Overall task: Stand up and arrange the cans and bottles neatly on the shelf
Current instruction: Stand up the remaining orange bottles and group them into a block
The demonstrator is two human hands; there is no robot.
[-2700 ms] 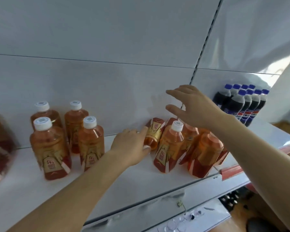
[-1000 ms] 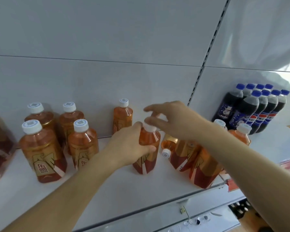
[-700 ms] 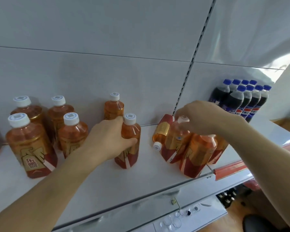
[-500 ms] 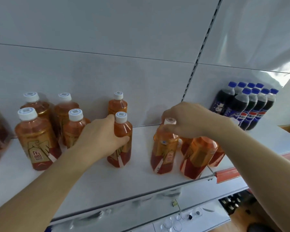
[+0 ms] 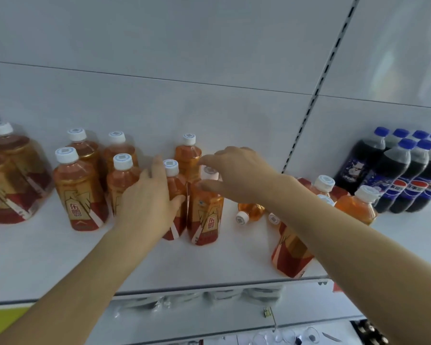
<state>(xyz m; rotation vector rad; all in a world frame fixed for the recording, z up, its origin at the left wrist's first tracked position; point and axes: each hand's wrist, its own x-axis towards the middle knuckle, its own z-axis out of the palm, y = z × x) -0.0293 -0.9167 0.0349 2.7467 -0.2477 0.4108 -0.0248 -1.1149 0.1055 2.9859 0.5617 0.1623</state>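
Your left hand point(image 5: 147, 202) and right hand point(image 5: 237, 175): both bare, no rings on the fingers, no gloves. Back from the fingers, wrists carry no watch or band. Forearms bare right to the frame edge, no sleeves visible.

A single head-worn wide-angle camera is looking forward and slightly down from close range at the white shelf point(image 5: 60, 265), facing its back panel point(image 5: 184, 46), with both forearms reaching in from below.
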